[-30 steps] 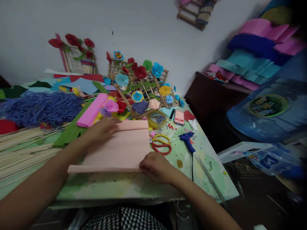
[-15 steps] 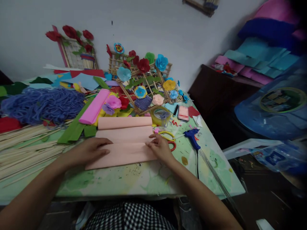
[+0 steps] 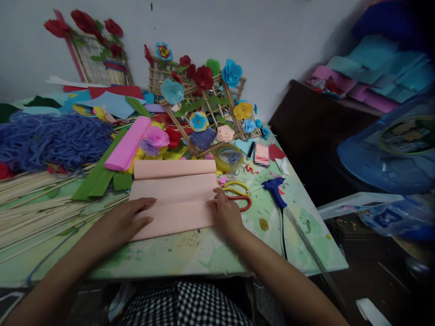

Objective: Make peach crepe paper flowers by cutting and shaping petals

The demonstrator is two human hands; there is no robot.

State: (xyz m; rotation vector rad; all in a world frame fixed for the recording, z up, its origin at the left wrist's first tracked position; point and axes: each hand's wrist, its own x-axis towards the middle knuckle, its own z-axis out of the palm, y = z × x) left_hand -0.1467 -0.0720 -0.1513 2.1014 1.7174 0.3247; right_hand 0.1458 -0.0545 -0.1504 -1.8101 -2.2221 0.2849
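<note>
A sheet of peach paper (image 3: 176,192) lies on the table before me, its far end rolled up and a crease running across its near part. On its left edge rests my left hand (image 3: 131,217), thumb and fingers apart. My right hand (image 3: 224,209) touches the right edge, fingers bent and close together; whether they pinch the paper is hard to see. Scissors with yellow and red handles (image 3: 246,206) lie just right of that hand, partly hidden by it. Farther right is a blue glue gun (image 3: 276,192).
Behind the paper are a tape roll (image 3: 228,158), a pink paper roll (image 3: 128,144) and bamboo frames with paper flowers (image 3: 204,78). Blue yarn (image 3: 56,141) and thin sticks (image 3: 41,213) cover the left side. A blue water bottle (image 3: 390,149) stands beyond the table's right edge.
The camera view has shifted a little. My left hand has slid slightly toward the left edge of the paper, and the fingers of my right hand are drawn closer together.
</note>
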